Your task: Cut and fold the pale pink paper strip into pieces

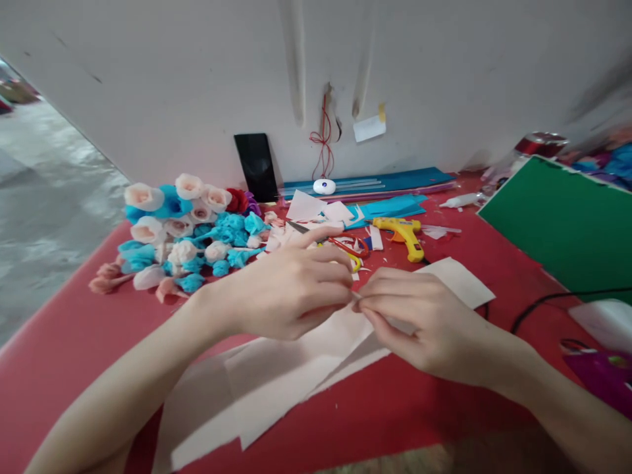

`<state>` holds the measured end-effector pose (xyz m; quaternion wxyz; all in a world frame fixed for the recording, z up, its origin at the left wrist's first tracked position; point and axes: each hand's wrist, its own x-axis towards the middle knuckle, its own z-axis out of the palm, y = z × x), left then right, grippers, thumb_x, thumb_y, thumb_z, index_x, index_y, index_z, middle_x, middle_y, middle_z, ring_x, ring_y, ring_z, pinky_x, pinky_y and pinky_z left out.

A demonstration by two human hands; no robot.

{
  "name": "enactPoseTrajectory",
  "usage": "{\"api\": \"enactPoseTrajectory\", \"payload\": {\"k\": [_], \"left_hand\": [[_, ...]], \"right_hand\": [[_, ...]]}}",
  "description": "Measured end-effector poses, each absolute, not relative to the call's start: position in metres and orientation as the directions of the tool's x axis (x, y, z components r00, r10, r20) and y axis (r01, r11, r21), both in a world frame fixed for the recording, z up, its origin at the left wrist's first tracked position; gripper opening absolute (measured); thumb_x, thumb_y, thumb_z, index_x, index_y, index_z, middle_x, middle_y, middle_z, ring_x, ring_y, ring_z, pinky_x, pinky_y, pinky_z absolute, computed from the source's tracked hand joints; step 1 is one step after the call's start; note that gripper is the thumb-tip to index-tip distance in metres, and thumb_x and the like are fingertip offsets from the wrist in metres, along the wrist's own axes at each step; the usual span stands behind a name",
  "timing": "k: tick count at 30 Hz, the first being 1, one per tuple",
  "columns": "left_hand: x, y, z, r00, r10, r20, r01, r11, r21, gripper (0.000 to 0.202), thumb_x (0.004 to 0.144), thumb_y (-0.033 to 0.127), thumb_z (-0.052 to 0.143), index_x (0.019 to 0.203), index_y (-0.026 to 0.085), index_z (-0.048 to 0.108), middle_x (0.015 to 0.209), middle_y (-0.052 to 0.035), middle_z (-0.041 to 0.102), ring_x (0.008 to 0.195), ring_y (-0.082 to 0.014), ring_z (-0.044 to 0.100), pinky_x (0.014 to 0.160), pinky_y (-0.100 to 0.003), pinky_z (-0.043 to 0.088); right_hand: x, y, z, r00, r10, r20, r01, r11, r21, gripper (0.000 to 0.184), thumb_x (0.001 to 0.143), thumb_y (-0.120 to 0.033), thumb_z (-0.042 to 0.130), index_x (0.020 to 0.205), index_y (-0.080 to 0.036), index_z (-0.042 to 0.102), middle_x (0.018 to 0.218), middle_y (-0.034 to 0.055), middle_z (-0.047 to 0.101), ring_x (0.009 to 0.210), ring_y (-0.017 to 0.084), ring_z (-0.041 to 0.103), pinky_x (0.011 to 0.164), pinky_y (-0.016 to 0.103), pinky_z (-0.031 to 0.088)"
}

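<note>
Red worktop (59, 342) is carrying pale paper sheets (276, 375); left hand (291, 289) and right hand (424, 322) are pinching one sheet's edge between closed fingertips, seemingly starting a fold, needing a steady grip.

Craft worktable: paper flowers (182, 227); glue gun (402, 236); paper scraps (316, 209)

Open red table (59, 355) left; paper flowers (182, 230), glue gun (402, 236) beyond pale paper (276, 375).
</note>
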<state>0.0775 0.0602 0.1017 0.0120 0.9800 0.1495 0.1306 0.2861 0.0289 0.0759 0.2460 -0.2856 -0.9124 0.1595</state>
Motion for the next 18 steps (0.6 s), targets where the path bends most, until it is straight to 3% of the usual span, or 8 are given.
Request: {"api": "enactPoseTrajectory", "payload": {"k": [4, 9, 11, 13, 15, 18], "left_hand": [[0.078, 0.06, 0.098, 0.933, 0.286, 0.218, 0.283, -0.958, 0.047, 0.025, 0.084, 0.009, 0.042, 0.07, 0.016, 0.061, 0.073, -0.0016, 0.064, 0.093, -0.0158, 0.058, 0.112, -0.043, 0.022], [0.055, 0.083, 0.098, 0.883, 0.387, 0.265, 0.43, -0.894, -0.126, 0.025, 0.081, 0.007, 0.043, 0.066, 0.017, 0.06, 0.069, -0.0012, 0.064, 0.088, -0.0177, 0.058, 0.107, -0.044, 0.029], [0.051, 0.09, 0.097, 0.823, 0.447, 0.35, 0.487, -0.873, -0.031, 0.02, 0.084, 0.012, 0.044, 0.075, 0.017, 0.062, 0.079, -0.0023, 0.066, 0.087, -0.0173, 0.059, 0.102, -0.043, 0.036], [0.053, 0.094, 0.092, 0.767, 0.508, 0.391, 0.466, -0.861, 0.204, 0.015, 0.087, 0.021, 0.048, 0.093, 0.016, 0.061, 0.096, -0.0052, 0.066, 0.094, -0.0172, 0.06, 0.094, -0.036, 0.043], [0.06, 0.093, 0.086, 0.77, 0.533, 0.351, 0.398, -0.831, 0.387, 0.025, 0.084, 0.028, 0.056, 0.106, 0.016, 0.058, 0.108, -0.007, 0.064, 0.102, -0.0175, 0.058, 0.09, -0.031, 0.047], [0.072, 0.09, 0.076, 0.83, 0.47, 0.3, 0.309, -0.835, 0.455, 0.016, 0.085, 0.025, 0.057, 0.097, 0.017, 0.062, 0.098, -0.0044, 0.068, 0.096, -0.0161, 0.061, 0.095, -0.033, 0.044]], "right_hand": [[0.285, 0.028, 0.076, -0.721, 0.607, 0.335, 0.47, 0.783, -0.408, 0.022, 0.083, -0.009, 0.046, 0.067, -0.011, 0.062, 0.07, 0.0055, 0.06, 0.067, 0.014, 0.052, 0.06, 0.028, 0.041], [0.293, 0.03, 0.079, -0.704, 0.621, 0.345, 0.482, 0.774, -0.409, 0.024, 0.084, -0.009, 0.046, 0.065, -0.011, 0.061, 0.068, 0.0043, 0.06, 0.064, 0.012, 0.051, 0.057, 0.027, 0.038], [0.296, 0.032, 0.078, -0.7, 0.625, 0.345, 0.485, 0.771, -0.412, 0.025, 0.084, -0.009, 0.045, 0.065, -0.011, 0.061, 0.07, 0.005, 0.061, 0.066, 0.012, 0.052, 0.058, 0.027, 0.039], [0.297, 0.033, 0.077, -0.709, 0.62, 0.336, 0.478, 0.773, -0.418, 0.025, 0.085, -0.01, 0.046, 0.065, -0.012, 0.061, 0.073, 0.0056, 0.062, 0.069, 0.013, 0.053, 0.06, 0.027, 0.039], [0.297, 0.035, 0.076, -0.724, 0.605, 0.331, 0.463, 0.782, -0.417, 0.026, 0.085, -0.011, 0.045, 0.064, -0.012, 0.061, 0.072, 0.0054, 0.062, 0.069, 0.013, 0.053, 0.061, 0.027, 0.039], [0.296, 0.036, 0.076, -0.736, 0.593, 0.328, 0.47, 0.795, -0.383, 0.026, 0.086, -0.012, 0.045, 0.068, -0.012, 0.063, 0.071, 0.0045, 0.062, 0.069, 0.013, 0.053, 0.062, 0.028, 0.039]]}}
